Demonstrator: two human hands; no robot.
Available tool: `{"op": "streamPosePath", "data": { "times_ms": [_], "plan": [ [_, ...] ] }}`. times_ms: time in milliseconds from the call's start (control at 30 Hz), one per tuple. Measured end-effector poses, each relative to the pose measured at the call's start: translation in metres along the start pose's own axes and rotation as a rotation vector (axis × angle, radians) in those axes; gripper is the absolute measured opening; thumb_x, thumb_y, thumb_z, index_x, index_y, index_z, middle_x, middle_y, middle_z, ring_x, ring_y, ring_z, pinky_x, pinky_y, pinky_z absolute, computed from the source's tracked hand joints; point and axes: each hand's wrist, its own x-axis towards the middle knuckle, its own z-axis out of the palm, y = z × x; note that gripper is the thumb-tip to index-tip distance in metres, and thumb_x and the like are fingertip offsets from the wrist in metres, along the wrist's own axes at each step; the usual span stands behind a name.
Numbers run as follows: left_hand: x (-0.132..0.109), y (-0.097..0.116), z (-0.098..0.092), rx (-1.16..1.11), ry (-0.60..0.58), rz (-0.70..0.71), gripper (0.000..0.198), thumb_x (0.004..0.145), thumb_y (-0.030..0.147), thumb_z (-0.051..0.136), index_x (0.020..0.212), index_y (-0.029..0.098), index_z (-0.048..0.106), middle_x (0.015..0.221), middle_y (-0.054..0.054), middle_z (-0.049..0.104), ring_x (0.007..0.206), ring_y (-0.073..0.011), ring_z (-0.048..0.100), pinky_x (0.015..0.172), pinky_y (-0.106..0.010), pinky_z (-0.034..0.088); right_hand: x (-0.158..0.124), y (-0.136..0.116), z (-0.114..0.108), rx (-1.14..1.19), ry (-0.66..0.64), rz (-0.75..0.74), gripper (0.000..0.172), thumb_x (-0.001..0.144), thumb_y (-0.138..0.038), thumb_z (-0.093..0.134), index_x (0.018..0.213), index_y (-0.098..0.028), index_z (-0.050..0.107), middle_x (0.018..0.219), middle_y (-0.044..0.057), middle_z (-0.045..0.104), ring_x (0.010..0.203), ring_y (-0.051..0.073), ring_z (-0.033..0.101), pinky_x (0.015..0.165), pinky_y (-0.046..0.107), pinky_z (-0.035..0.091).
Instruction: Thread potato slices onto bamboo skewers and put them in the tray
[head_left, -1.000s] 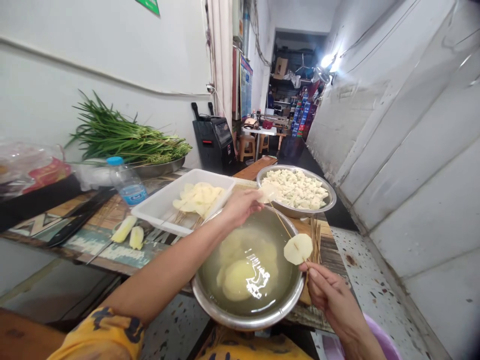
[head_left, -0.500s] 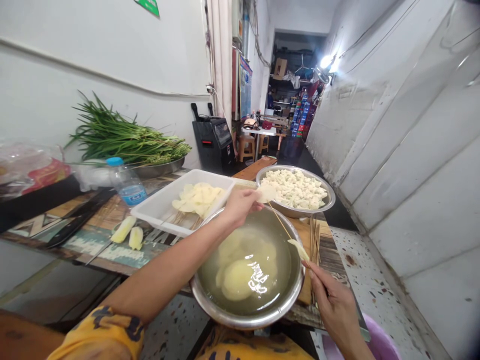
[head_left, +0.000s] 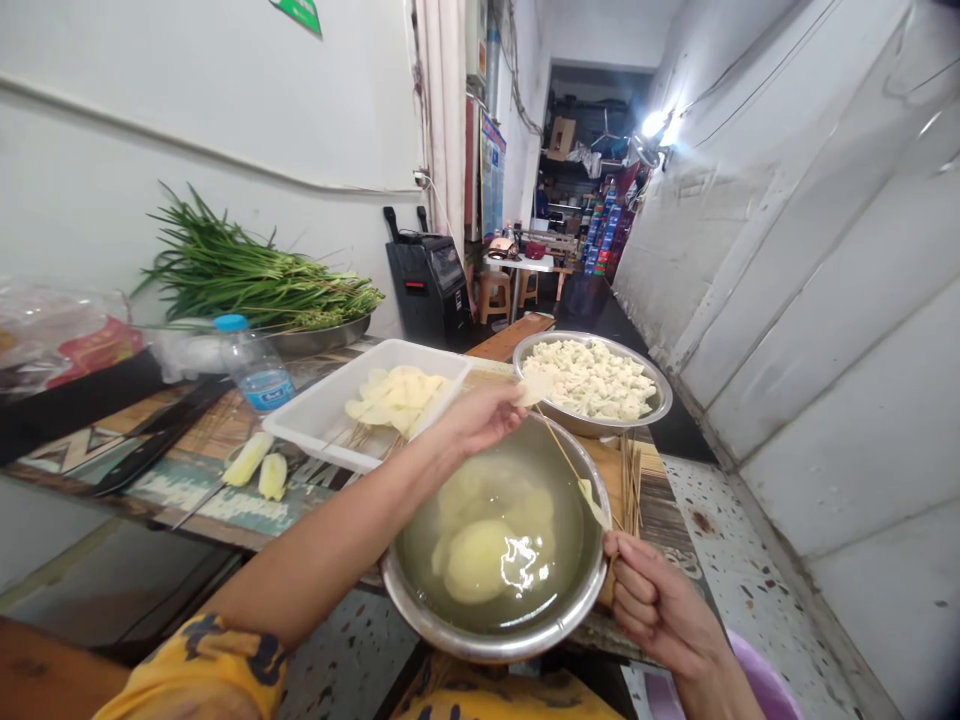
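Observation:
My left hand (head_left: 480, 415) reaches over a steel bowl (head_left: 495, 640) of water with potato slices and pinches a thin potato slice (head_left: 534, 388) at the tip of a bamboo skewer (head_left: 559, 447). My right hand (head_left: 649, 595) is closed around the skewer's near end, at the bowl's right rim. A second potato slice (head_left: 594, 501) sits on the skewer just above that hand, seen edge-on.
A white tray (head_left: 315, 415) of skewered potato slices stands left of the bowl. A second steel bowl (head_left: 658, 402) with white pieces is behind. Loose skewers (head_left: 628, 470), a water bottle (head_left: 255, 368), cut vegetable pieces (head_left: 259, 465) and a tray of green chives (head_left: 255, 275) lie about.
The slice near my right hand turned from flat-on to edge-on. My right hand closed into a fist on the skewer end and shifted slightly down. My left hand stayed put.

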Motion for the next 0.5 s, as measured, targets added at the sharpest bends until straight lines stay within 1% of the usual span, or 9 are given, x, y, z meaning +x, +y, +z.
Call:
{"op": "streamPosePath", "data": {
  "times_ms": [67, 167, 267, 367, 433, 500],
  "plan": [
    [-0.001, -0.002, 0.0, 0.055, -0.003, 0.068, 0.009, 0.079, 0.007, 0.053, 0.075, 0.006, 0.061, 0.062, -0.006, 0.06, 0.048, -0.0048, 0.052, 0.041, -0.011, 0.042, -0.001, 0.0, 0.004, -0.062, 0.03, -0.062, 0.021, 0.08, -0.037, 0.062, 0.08, -0.016, 0.059, 0.042, -0.014, 0.016, 0.033, 0.001, 0.007, 0.031, 0.014, 0.012],
    [-0.001, -0.004, 0.001, 0.12, -0.014, 0.169, 0.008, 0.078, 0.008, 0.054, 0.075, 0.006, 0.061, 0.065, -0.006, 0.061, 0.051, -0.0062, 0.055, 0.046, -0.014, 0.045, -0.004, -0.002, 0.011, -0.221, 0.138, -0.186, 0.024, 0.081, -0.039, 0.061, 0.083, -0.015, 0.059, 0.045, -0.013, 0.018, 0.037, 0.003, 0.012, 0.035, 0.016, 0.011],
    [0.0, -0.005, -0.001, 0.14, -0.01, 0.216, 0.006, 0.077, 0.009, 0.056, 0.073, 0.007, 0.061, 0.064, -0.005, 0.061, 0.053, -0.0068, 0.056, 0.049, -0.016, 0.045, -0.009, -0.003, 0.01, -0.381, 0.233, -0.278, 0.025, 0.082, -0.039, 0.059, 0.086, -0.014, 0.059, 0.047, -0.011, 0.018, 0.042, 0.005, 0.012, 0.039, 0.019, 0.01],
    [0.003, -0.003, -0.004, 0.105, 0.039, 0.237, 0.002, 0.073, 0.012, 0.061, 0.072, 0.01, 0.06, 0.067, -0.004, 0.062, 0.056, -0.0081, 0.057, 0.052, -0.019, 0.045, -0.017, -0.004, 0.004, -0.473, 0.263, -0.295, 0.027, 0.084, -0.04, 0.056, 0.09, -0.014, 0.059, 0.05, -0.01, 0.017, 0.045, 0.006, 0.013, 0.042, 0.021, 0.009],
    [0.006, -0.003, -0.006, 0.109, 0.077, 0.251, 0.007, 0.07, 0.015, 0.065, 0.073, 0.011, 0.06, 0.07, -0.004, 0.063, 0.056, -0.0073, 0.056, 0.052, -0.019, 0.043, -0.022, -0.004, 0.0, -0.507, 0.286, -0.304, 0.028, 0.085, -0.041, 0.054, 0.092, -0.014, 0.059, 0.05, -0.01, 0.017, 0.045, 0.007, 0.013, 0.043, 0.022, 0.009],
    [0.007, -0.004, -0.007, 0.14, 0.088, 0.261, 0.012, 0.067, 0.017, 0.068, 0.074, 0.011, 0.061, 0.07, -0.003, 0.063, 0.054, -0.006, 0.054, 0.052, -0.018, 0.041, -0.024, -0.003, 0.0, -0.544, 0.301, -0.32, 0.029, 0.085, -0.041, 0.053, 0.093, -0.014, 0.06, 0.05, -0.009, 0.018, 0.046, 0.007, 0.015, 0.043, 0.023, 0.01]
  ]
}}
